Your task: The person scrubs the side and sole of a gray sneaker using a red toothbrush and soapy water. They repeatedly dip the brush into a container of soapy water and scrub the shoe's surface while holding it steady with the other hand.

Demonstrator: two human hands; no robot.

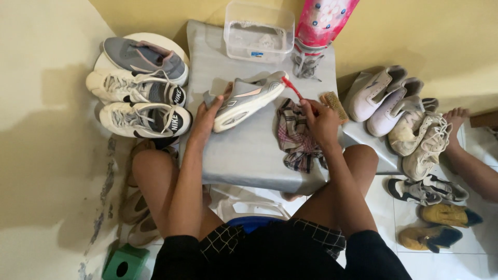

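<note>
Presently the left hand (206, 116) fingers grasp the grey sneaker (248, 98) tilted above the counter (249, 155), right hand (321, 122) fingers clenched on a red toothbrush (291, 87) touching its toe; short strokes and a firm heel grip seem advisable.

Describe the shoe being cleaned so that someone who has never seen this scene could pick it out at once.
Find the grey board across the person's knees, with a clear plastic box at its far edge. The grey sneaker lies tilted on its side, white sole showing, in the left hand, while the right hand puts a red toothbrush to its toe. Every other shoe lies off the board, untouched.
</note>
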